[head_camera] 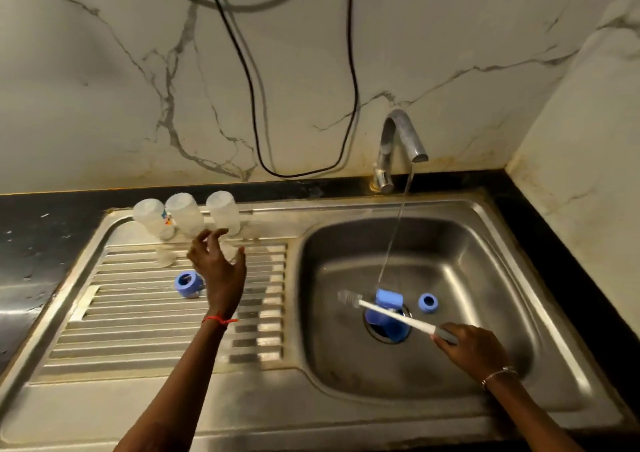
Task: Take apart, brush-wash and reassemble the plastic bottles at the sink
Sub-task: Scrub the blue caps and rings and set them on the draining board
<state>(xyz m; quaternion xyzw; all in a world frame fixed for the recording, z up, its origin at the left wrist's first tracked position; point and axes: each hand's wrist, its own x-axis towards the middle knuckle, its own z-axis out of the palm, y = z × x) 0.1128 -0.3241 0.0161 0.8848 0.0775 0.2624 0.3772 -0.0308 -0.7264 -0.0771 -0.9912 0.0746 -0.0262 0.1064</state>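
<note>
**Hands**
- Left hand (218, 266): reaches over the far part of the drainboard (156, 330), fingers spread and relaxed, grasping nothing. The fingertips are just beside the bottles; contact cannot be told. There is a red thread (220, 320) at the wrist.
- Right hand (476, 349): low over the near right of the basin (485, 278), fingers curled round the grey handle of the brush (391, 315). The white shaft points left and far, with the bristle head just left of the drain. There is a bracelet (498, 375) at the wrist.

**Counted items**
- Bottles (185, 212), translucent plastic: three, in a row at the far edge of the drainboard, rounded ends up.
- Blue rings: two. One (188, 282) lies on the ribs just left of the left hand; the other (428, 302) lies on the basin floor right of the drain.
- Blue parts (389, 299) over the drain, under the brush shaft: number unclear.
- Tap (401, 133): one, at the far rim, with a thin stream of water (398, 223) falling onto the blue parts.

**Setting**
- Stainless steel sink (311, 413), with the basin on the right and the ribbed drainboard on the left.
- Black counter (41, 230).
- Marble-veined wall (104, 88), with black and white cables (349, 71) hanging on it.
</note>
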